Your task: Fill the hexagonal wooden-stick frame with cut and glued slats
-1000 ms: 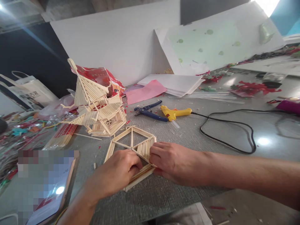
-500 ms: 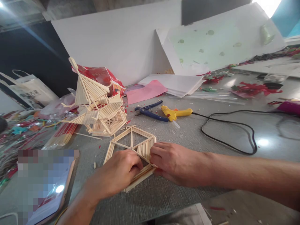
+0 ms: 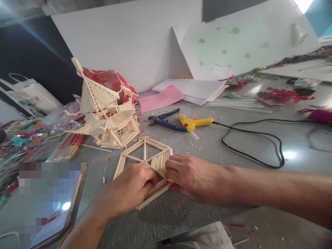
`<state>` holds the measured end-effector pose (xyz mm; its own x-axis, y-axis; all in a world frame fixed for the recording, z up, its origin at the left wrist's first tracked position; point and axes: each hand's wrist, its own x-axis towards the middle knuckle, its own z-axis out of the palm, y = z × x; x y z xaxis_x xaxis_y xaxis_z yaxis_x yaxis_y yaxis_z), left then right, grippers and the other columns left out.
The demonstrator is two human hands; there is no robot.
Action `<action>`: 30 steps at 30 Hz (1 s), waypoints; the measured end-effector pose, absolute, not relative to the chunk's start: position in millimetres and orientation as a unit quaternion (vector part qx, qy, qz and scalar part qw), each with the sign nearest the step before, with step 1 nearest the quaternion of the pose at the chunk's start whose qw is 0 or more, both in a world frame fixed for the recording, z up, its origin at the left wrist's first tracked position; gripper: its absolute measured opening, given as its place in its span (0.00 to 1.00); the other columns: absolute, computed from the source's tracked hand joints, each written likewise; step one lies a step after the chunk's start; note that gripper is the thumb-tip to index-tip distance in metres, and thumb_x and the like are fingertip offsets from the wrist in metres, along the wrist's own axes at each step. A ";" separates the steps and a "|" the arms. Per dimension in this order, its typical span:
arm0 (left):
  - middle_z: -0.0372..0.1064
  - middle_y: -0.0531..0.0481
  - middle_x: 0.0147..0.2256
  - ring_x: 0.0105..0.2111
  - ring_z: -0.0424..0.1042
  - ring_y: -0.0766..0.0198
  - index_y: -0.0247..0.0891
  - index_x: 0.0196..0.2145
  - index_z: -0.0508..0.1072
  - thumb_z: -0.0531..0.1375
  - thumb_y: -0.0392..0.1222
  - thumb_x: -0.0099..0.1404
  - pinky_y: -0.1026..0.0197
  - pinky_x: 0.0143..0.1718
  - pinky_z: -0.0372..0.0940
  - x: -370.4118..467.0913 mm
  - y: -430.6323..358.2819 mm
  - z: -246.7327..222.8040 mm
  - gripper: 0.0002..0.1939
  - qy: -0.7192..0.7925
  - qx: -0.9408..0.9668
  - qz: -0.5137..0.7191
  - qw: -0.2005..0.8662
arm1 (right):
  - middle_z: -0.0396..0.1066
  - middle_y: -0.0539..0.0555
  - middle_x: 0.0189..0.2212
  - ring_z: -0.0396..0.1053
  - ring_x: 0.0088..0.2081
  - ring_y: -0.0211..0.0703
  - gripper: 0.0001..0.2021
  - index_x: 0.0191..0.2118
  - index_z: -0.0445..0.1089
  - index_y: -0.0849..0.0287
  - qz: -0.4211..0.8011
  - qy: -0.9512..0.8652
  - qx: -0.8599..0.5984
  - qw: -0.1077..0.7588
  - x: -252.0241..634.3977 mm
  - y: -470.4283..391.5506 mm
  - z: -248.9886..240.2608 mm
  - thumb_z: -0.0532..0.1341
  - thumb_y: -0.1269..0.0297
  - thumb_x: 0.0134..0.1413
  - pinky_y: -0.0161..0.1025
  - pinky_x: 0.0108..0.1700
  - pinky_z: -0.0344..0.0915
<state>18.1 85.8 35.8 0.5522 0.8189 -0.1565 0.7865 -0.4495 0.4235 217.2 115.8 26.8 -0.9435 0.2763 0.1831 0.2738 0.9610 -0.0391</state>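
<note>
Stick frame (image 3: 145, 152): 3 o'clock wedge's filled, 11 and 1 bare; left hand (image 3: 138, 178), right hand (image 3: 190, 176) curled, can't tell grip.

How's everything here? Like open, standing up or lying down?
Stick frame, partly filled in
Stick tower, standing
Blue pliers, handles spread open
Yellow glue gun, lying down, corded
Black cord, loosely looped
Pink sheet, lying down
Left hand, fingers curled
Right hand, holding the frame

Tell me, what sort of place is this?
Probably a craft workshop, though I can't be sure: a tower-like stick model stands on the table, with a partly filled stick frame and a yellow glue gun nearby.
</note>
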 end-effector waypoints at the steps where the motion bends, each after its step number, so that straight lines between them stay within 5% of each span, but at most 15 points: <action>1: 0.69 0.52 0.30 0.32 0.65 0.66 0.38 0.29 0.73 0.50 0.31 0.57 0.62 0.33 0.56 18.0 85.7 35.9 0.12 0.471 0.851 0.036 0.230 | 0.64 0.56 0.29 0.57 0.31 0.39 0.07 0.30 0.65 0.65 0.005 -0.985 -0.139 0.098 217.4 115.8 25.9 0.52 0.70 0.56 0.37 0.34 0.58; 30: 0.65 0.51 0.30 0.35 0.63 0.64 0.44 0.34 0.75 0.50 0.30 0.59 0.61 0.35 0.55 -1.8 75.6 49.6 0.16 0.455 0.873 -0.026 0.173 | 0.64 0.57 0.31 0.57 0.32 0.40 0.07 0.32 0.65 0.65 0.015 -0.984 -0.150 0.098 219.0 113.4 23.6 0.51 0.71 0.56 0.38 0.36 0.59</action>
<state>-1.8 75.6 49.6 0.5853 0.7853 -0.2017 0.8030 -0.5270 0.2782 219.0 113.4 23.6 -0.9360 0.2979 0.1875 0.2920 0.9546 -0.0589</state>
